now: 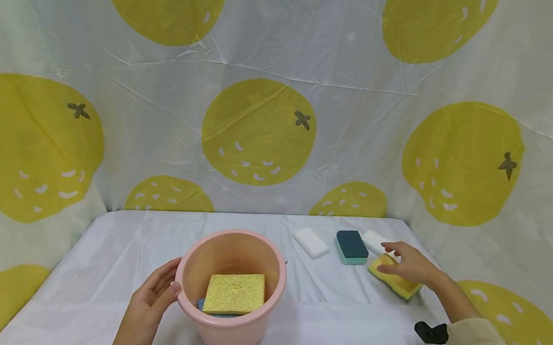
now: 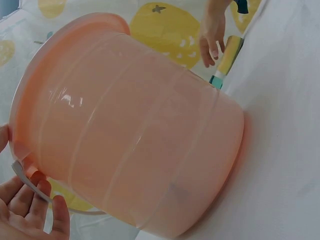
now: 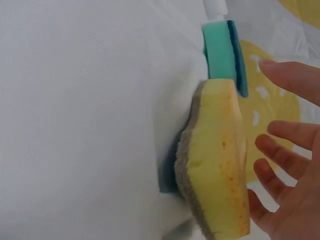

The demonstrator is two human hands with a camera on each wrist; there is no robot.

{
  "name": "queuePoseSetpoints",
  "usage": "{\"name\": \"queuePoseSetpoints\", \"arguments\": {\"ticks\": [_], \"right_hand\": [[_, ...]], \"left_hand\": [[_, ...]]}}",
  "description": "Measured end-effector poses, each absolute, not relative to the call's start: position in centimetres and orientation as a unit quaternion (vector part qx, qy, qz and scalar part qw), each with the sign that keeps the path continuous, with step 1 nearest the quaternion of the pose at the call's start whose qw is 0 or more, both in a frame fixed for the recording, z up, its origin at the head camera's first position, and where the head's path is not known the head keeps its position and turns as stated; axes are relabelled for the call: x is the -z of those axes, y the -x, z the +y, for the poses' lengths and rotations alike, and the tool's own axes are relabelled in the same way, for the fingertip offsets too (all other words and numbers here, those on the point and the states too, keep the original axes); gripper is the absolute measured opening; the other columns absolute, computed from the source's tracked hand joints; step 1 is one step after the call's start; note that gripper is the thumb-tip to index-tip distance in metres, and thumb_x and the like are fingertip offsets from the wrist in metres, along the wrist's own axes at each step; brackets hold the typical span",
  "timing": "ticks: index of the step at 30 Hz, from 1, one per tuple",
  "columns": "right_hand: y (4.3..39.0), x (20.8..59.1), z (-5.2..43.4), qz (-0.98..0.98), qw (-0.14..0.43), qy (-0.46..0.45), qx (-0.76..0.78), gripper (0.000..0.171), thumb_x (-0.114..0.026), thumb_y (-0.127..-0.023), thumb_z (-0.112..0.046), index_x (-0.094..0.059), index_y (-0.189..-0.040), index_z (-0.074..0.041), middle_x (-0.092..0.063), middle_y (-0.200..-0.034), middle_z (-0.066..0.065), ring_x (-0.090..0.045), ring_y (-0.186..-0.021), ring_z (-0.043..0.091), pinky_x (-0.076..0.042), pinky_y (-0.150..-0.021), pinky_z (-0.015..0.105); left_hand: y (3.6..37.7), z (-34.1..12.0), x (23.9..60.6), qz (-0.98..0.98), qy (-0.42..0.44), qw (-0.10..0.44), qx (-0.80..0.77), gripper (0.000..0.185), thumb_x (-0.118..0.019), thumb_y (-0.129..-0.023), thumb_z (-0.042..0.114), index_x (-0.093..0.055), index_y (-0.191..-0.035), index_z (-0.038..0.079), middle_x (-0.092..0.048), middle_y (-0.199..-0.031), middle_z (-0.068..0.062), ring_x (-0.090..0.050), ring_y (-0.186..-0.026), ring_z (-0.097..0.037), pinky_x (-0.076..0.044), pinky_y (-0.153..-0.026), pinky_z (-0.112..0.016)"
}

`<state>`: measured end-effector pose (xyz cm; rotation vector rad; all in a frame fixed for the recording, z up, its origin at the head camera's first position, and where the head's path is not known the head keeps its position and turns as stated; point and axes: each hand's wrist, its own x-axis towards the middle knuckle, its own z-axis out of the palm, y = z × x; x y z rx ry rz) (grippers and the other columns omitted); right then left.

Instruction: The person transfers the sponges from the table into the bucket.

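Head view shows your right hand (image 1: 408,263) spread flat, fingers straight, over the yellow sponge (image 1: 395,277), which lies on the white tablecloth (image 1: 342,329); the right wrist view shows the fingers (image 3: 282,155) just beside its yellow face, not curled around it. Just past those fingertips sit a teal sponge (image 1: 351,246) and two white sponges (image 1: 310,242). Well apart to that hand's left, your left hand (image 1: 149,298) rests relaxed against the rim of the pink bucket (image 1: 245,327), thumb on its edge. Inside the bucket lies a flat yellow sponge (image 1: 235,293) over a blue one.
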<state>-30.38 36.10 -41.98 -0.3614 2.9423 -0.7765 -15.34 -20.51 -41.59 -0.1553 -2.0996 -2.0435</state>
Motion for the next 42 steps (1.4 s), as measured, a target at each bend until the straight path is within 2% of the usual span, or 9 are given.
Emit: {"name": "queuePoseSetpoints", "arguments": {"ticks": [5, 9, 12, 23, 28, 42], "right_hand": [[30.7, 43.3, 37.0, 0.968, 0.035, 0.086, 0.233, 0.093, -0.087, -0.082, -0.045, -0.048, -0.145, 0.012, -0.053, -0.135, 0.030, -0.050, -0.119, 0.049, -0.049, -0.092, 0.063], [31.1, 44.3, 37.2, 0.971, 0.032, 0.069, 0.227, 0.100, -0.091, -0.076, -0.047, -0.049, -0.143, 0.013, -0.055, -0.132, 0.029, -0.054, -0.111, 0.042, -0.049, -0.091, 0.060], [31.4, 44.9, 37.3, 0.972, 0.027, 0.064, 0.225, 0.099, -0.093, -0.075, -0.045, -0.049, -0.141, 0.014, -0.057, -0.126, 0.028, -0.056, -0.104, 0.037, -0.050, -0.089, 0.058], [30.9, 45.3, 37.2, 0.969, 0.011, 0.050, 0.243, 0.093, -0.090, -0.079, -0.043, -0.050, -0.141, 0.013, -0.058, -0.122, 0.027, -0.055, -0.101, 0.036, -0.052, -0.086, 0.057], [30.7, 45.5, 37.3, 0.968, 0.006, 0.064, 0.242, 0.088, -0.089, -0.081, -0.041, -0.051, -0.139, 0.012, -0.058, -0.122, 0.025, -0.056, -0.101, 0.035, -0.052, -0.086, 0.055], [30.8, 45.0, 36.7, 0.965, 0.000, 0.090, 0.247, 0.078, -0.087, -0.084, -0.034, -0.052, -0.137, 0.011, -0.059, -0.123, 0.024, -0.056, -0.100, 0.033, -0.052, -0.084, 0.053]], "left_hand": [[15.5, -20.6, 41.5, -0.712, 0.053, 0.101, 0.693, 0.047, -0.057, -0.109, 0.016, -0.045, -0.153, 0.004, -0.053, -0.148, -0.013, -0.055, -0.129, -0.011, -0.053, -0.093, -0.026], [15.5, -20.7, 41.5, -0.711, 0.053, 0.102, 0.694, 0.048, -0.057, -0.108, 0.016, -0.045, -0.153, 0.004, -0.053, -0.148, -0.013, -0.055, -0.129, -0.011, -0.052, -0.094, -0.025], [15.5, -20.7, 41.5, -0.709, 0.055, 0.102, 0.695, 0.047, -0.057, -0.108, 0.015, -0.045, -0.153, 0.004, -0.054, -0.147, -0.013, -0.055, -0.130, -0.011, -0.052, -0.094, -0.026], [15.4, -20.6, 41.4, -0.703, 0.060, 0.107, 0.701, 0.046, -0.057, -0.108, 0.013, -0.047, -0.152, 0.004, -0.053, -0.147, -0.015, -0.055, -0.129, -0.010, -0.053, -0.094, -0.026], [15.2, -20.5, 41.4, -0.699, 0.063, 0.108, 0.704, 0.044, -0.056, -0.108, 0.011, -0.048, -0.151, 0.003, -0.051, -0.148, -0.020, -0.056, -0.127, -0.009, -0.053, -0.092, -0.025], [15.2, -20.5, 41.6, -0.700, 0.069, 0.108, 0.703, 0.044, -0.056, -0.109, 0.011, -0.047, -0.151, 0.003, -0.050, -0.148, -0.021, -0.058, -0.125, -0.009, -0.054, -0.091, -0.026]]}}
